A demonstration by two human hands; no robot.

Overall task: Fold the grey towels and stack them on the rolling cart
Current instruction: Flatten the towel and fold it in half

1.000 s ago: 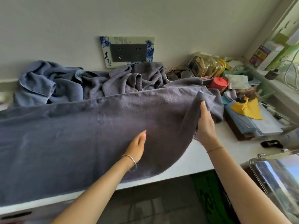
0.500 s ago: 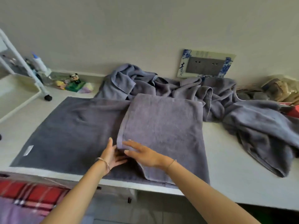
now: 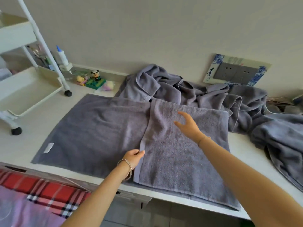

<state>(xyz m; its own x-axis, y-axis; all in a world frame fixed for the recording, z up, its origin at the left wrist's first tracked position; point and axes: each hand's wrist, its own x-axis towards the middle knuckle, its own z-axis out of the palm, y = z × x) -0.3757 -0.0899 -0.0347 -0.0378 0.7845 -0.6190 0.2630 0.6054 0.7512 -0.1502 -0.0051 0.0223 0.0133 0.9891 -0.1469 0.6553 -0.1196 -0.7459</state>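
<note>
As left hand (image 3: 133,158) pinches the towel (image 3: 180,163) edge, right hand (image 3: 188,125) hovers spread over it.

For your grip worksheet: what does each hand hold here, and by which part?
The left hand pinches the grey towel at the left edge of its folded-over layer; the right hand, spread open, holds nothing.

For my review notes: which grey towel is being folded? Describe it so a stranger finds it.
On the counter, right of the rolling cart, one towel lies flat at the front edge. Its right part is doubled over, the left hand pinching that flap; the towels behind are crumpled heaps.
</note>
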